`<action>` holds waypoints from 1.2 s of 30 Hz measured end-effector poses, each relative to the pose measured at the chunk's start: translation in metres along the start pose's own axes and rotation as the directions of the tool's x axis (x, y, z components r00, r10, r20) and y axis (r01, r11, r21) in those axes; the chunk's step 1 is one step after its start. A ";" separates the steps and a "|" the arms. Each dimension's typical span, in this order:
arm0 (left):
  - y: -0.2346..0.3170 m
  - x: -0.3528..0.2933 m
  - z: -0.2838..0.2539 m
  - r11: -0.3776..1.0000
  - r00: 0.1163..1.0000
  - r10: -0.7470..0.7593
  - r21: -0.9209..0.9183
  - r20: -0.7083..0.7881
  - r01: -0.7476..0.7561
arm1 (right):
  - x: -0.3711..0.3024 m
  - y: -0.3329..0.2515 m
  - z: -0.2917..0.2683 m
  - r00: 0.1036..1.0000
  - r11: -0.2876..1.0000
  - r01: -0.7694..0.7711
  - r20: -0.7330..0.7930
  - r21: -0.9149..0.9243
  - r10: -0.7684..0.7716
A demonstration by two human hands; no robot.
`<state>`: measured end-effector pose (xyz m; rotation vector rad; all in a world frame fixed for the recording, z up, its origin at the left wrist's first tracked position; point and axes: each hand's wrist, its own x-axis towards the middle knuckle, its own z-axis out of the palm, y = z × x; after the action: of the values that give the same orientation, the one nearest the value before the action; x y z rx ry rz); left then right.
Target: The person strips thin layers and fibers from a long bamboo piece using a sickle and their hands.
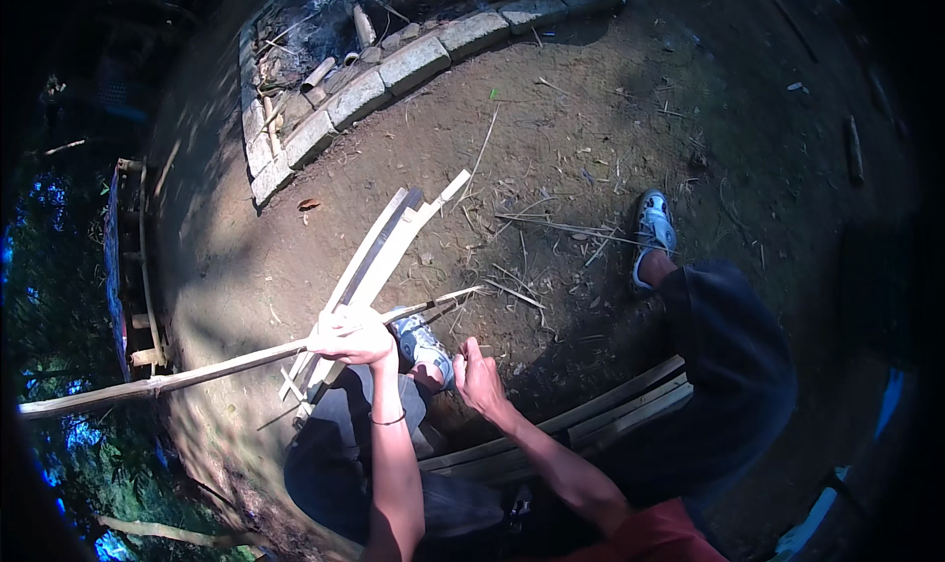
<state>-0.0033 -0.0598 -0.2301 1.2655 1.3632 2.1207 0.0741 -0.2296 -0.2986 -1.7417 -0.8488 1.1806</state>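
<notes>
My left hand [352, 336] is closed round a long, thin bamboo pole [217, 368], which runs out to the left edge. On the other side of the hand, a thin, dark-streaked stick [433, 302] points right; whether it belongs to the same pole I cannot tell. Beneath that hand, split bamboo strips [394, 250] slant up and away, one of them dark, passing beside my left leg. Lower and to the right, my right hand [479, 378] is closed with the fingers curled in. Anything inside it is hidden.
Bamboo slats [630, 405] of a low seat lie under my legs. My shoes [654, 225] rest on dirt strewn with thin splinters [566, 229]. Farther off, a curved brick border [413, 65] rings ash and wood pieces. A bamboo rack [143, 267] stands at left.
</notes>
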 end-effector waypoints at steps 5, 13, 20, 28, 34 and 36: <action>0.001 -0.002 0.006 0.994 0.999 0.030 -0.108 0.037 -0.025 | 0.020 0.042 -0.006 0.998 0.994 -0.053 -0.043 -0.094 0.049; 0.011 0.026 0.048 0.909 0.961 -0.101 -0.370 0.256 0.194 | 0.034 0.004 -0.014 0.997 0.997 0.065 -0.030 -0.033 -0.066; 0.015 0.039 0.065 0.956 0.991 -0.099 -0.268 0.093 0.121 | 0.053 -0.032 -0.024 0.992 0.987 0.130 -0.016 0.097 -0.129; -0.050 0.035 0.024 0.764 0.886 -0.457 -0.474 0.081 0.437 | 0.099 0.064 -0.019 0.999 0.968 -0.012 0.046 -0.250 0.024; -0.035 0.038 0.022 0.845 0.912 -0.344 -0.350 0.225 0.405 | 0.079 0.041 -0.005 0.997 0.988 0.035 0.079 -0.149 -0.023; -0.053 0.042 0.010 0.890 0.919 -0.257 -0.297 0.299 0.345 | 0.091 0.077 0.000 1.000 0.973 0.016 -0.020 -0.231 -0.021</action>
<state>-0.0282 -0.0005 -0.2525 1.0554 0.9552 1.8086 0.1088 -0.1821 -0.4017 -1.9248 -1.0200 1.0830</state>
